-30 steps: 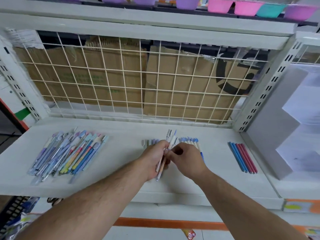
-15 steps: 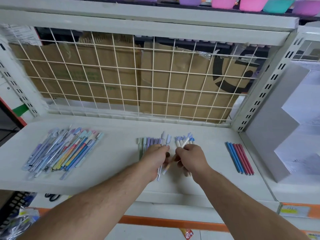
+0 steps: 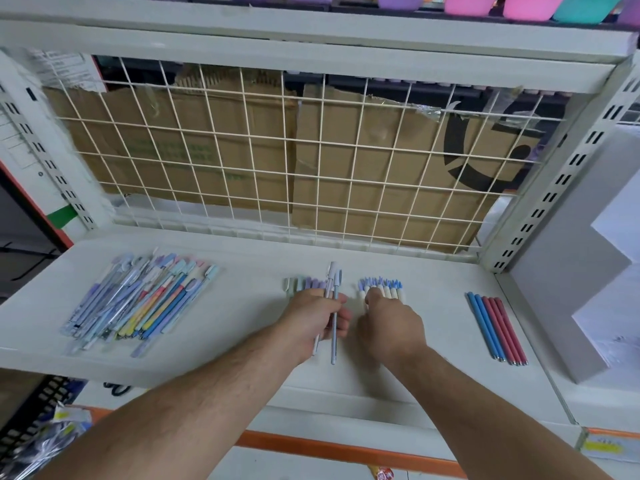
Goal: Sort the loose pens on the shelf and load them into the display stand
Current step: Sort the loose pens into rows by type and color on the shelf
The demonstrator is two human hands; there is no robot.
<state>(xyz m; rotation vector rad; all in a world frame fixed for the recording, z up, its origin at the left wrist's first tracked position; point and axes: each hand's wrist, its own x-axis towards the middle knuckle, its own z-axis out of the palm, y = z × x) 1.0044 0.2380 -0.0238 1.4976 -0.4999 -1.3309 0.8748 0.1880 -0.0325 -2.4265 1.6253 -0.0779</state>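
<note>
the white shelf has pens on it in groups. the left hand is in the middle of the shelf. its grip is clamped on two pens, one pale and one grey-blue. they point from 6 o'clock to 12 o'clock and stick out past the fingers at both ends.

just behind that hand, at 12 o'clock from it, lies a short row of green and purple pens. the right hand is just beside the left hand, at its 3 o'clock. its fingers bend down onto a row of pens with blue and purple tops. i cannot tell if its grip has a pen in it or only touches the row.

at 9 o'clock on the shelf is a big pile of loose pens in many colours. at 3 o'clock, well apart from the hands, blue and red pens lie side by side.

a wire grid stands at the back, at 12 o'clock, with cardboard boxes behind it. coloured bowls sit on the shelf above.
</note>
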